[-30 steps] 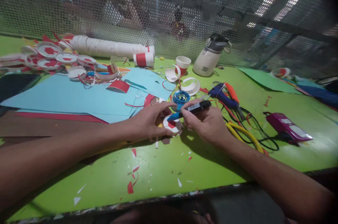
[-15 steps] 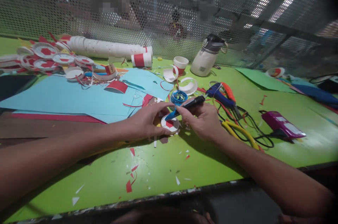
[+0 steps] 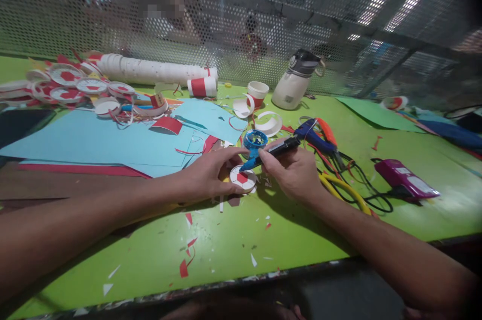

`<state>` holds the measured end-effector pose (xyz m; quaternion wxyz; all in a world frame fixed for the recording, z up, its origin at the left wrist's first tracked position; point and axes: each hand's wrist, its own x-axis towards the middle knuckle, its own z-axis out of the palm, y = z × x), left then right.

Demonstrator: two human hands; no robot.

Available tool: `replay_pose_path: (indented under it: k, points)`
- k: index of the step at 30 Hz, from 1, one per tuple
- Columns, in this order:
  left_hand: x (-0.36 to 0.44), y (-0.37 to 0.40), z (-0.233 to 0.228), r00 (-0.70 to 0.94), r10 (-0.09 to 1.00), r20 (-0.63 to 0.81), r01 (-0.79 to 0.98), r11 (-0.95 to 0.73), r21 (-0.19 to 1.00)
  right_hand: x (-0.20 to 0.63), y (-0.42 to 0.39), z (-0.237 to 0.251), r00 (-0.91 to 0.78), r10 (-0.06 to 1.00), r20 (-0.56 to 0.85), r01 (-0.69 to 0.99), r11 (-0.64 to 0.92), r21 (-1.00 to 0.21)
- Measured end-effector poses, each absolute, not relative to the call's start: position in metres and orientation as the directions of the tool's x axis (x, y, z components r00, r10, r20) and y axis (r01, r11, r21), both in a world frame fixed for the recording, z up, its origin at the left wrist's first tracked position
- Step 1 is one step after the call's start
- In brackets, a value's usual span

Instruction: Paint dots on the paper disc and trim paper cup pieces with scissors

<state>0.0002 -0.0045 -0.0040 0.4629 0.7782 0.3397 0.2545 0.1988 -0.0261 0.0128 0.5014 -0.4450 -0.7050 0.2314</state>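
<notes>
Fingers of the right hand (image 3: 295,172) are closed round a black-and-blue marker (image 3: 276,149), its blue end down at a white disc (image 3: 243,179) with a red hexagon; any print on the barrel is lost to blur. Between the hands sits that disc, the left hand (image 3: 211,172) curved about it, thumb at the near rim, forefinger arched beyond; the other fingers are partly hidden, so whether they grip, I can't tell. Down front, the green tabletop (image 3: 286,239) ends in a worn, dark edge, and between the 2 forearms (image 3: 124,202) runs the widest working room, sprinkled with paper scraps (image 3: 184,268). Out right, a purple box (image 3: 404,178) shows pale labels, too small to read, with yellow handles (image 3: 350,187) to its left. Past the hands, a round blue container (image 3: 247,143) holds small bits; a blue-and-orange glue gun (image 3: 311,134) lies right, flat light-blue sheets (image 3: 94,134) left. Further back, 2 curled white rings (image 3: 263,129), then an upright paper cup (image 3: 258,94). Behind, a cream bottle (image 3: 291,86) carries a square label, illegible; nested white cups (image 3: 150,70) lie lengthwise before a perforated panel (image 3: 226,18), all round holes.
</notes>
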Motion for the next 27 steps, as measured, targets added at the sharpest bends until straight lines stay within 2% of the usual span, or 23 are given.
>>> replay_pose_path:
  k: [12, 18, 27]
  points:
    - [0.0002, -0.0033, -0.0028, 0.638, 0.763, 0.101, 0.325, -0.386, 0.864, 0.2005, -0.0271, 0.0101, -0.164, 0.835, 0.525, 0.483, 0.532, -0.695]
    - [0.0005, -0.0044, -0.0040, 0.627, 0.774, 0.090, 0.334, -0.372, 0.866, 0.2012, -0.0259, 0.0115, -0.183, 0.840, 0.511, 0.482, 0.529, -0.698]
    - [0.0002, -0.0036, -0.0033, 0.623, 0.767, 0.150, 0.329, -0.432, 0.840, 0.1989, -0.0273, 0.0106, -0.172, 0.817, 0.550, 0.553, 0.542, -0.633]
